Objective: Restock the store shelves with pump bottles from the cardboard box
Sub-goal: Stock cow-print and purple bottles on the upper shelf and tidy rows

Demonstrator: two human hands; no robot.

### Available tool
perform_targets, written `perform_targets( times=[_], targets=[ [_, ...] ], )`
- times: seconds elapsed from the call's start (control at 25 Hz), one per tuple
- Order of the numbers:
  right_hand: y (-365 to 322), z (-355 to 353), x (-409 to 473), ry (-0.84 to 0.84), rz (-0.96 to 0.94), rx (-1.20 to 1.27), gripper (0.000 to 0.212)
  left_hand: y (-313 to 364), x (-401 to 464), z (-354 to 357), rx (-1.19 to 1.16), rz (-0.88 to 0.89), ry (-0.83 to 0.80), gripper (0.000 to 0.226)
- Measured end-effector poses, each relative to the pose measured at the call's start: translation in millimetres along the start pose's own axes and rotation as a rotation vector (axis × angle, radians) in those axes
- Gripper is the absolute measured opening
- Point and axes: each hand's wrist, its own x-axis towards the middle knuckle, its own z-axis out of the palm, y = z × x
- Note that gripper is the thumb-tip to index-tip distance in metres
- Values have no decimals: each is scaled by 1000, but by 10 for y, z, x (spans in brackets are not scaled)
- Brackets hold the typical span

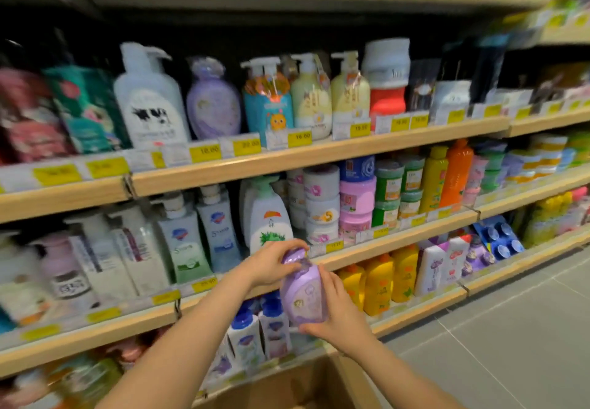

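Purple pump bottle [305, 293] gripped by left hand [271, 263] and right hand [338, 316], before shelf edge [399, 239].

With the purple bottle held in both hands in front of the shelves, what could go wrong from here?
1. The matching purple bottle on the shelf stands tight between the white cow bottle and the blue bottle; pushing the held purple bottle in there may topple a neighbour.
2. The left hand grips only the wrapped pump top and the right hand the lower body, so the bottle might slip during the lift.
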Motion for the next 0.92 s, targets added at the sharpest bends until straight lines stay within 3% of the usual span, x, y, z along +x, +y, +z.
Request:
perform_targets(
  times=[0.24, 0.4, 0.56, 0.6, 0.68, 0.76, 0.92],
  targets=[
    [-671, -371, 356, 291, -61, -72, 117, 436, 44, -884, 51, 62, 128, 39],
    [-963, -561, 460, 345, -128, -108, 109, 506, -125, -1167, -99, 87, 199, 41],
    [-1297, -794, 612, 408, -117, -4, 105, 468, -415, -1434, -235, 65, 459, 40],
    [-1392, -860, 663, 428, -128, 20, 105, 398, -522, -1526, -132, 50, 590, 35],
    [-1576, -1013, 781, 469, -149, 55, 104, 192, -726, -1716, 302, 33, 892, 26],
    [-1776, -1183, 917, 514, -169, 85, 106, -43, -855, -1857, 632, -39, 1073, 27],
    [-2188, -1443, 1229, 558, -262, 131, 111, -351, -815, -1841, 697, -284, 1034, 36]
  ],
)
